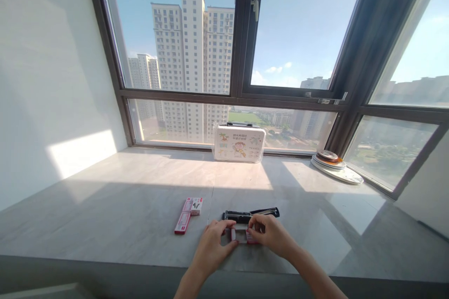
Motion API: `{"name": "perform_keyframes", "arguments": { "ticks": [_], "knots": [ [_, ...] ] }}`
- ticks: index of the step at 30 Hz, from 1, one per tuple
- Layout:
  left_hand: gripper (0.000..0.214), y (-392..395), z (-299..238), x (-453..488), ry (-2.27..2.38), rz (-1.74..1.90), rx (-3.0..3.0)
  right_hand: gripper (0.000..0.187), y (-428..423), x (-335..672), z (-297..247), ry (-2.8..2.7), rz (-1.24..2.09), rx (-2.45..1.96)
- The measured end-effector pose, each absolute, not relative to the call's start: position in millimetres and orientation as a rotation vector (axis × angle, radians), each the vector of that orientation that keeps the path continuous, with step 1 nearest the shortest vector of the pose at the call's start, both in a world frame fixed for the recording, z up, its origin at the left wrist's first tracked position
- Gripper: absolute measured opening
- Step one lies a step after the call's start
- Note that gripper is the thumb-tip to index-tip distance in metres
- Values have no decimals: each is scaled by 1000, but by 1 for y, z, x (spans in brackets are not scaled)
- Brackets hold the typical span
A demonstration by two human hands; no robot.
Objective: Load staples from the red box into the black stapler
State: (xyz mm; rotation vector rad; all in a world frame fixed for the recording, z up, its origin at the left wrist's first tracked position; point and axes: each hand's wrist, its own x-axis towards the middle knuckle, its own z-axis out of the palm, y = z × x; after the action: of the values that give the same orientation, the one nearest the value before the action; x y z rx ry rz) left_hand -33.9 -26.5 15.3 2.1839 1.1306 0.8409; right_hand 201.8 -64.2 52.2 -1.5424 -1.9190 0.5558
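A small red-and-white staple box [241,237] is held between my two hands near the front of the sill. Its middle shows pale between two reddish ends, so it looks partly slid open; the contents are too small to make out. My left hand [214,244] grips the left end between thumb and fingers. Pinched fingers of my right hand [268,234] are on the right end. Just behind them lies a black stapler [238,216], its top opened out to the right. More red-and-white staple boxes [182,223] lie to the left of my left hand.
A white cartoon-printed case [239,144] with a dark handle stands against the window. Stacked plates [337,173] sit in the far right corner. The pale marble sill [140,224] ends at a front edge close to me, with a wall at left.
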Motion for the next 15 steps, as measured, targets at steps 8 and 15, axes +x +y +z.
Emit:
{"name": "perform_keyframes", "arguments": {
  "ticks": [8,15],
  "knots": [
    [43,-25,15,-34,1107,956,2157,25,-88,240,19,-1712,659,-1548],
    [26,-27,14,-17,1171,865,2060,45,-85,235,22,-1831,699,-1611]
  ]
}}
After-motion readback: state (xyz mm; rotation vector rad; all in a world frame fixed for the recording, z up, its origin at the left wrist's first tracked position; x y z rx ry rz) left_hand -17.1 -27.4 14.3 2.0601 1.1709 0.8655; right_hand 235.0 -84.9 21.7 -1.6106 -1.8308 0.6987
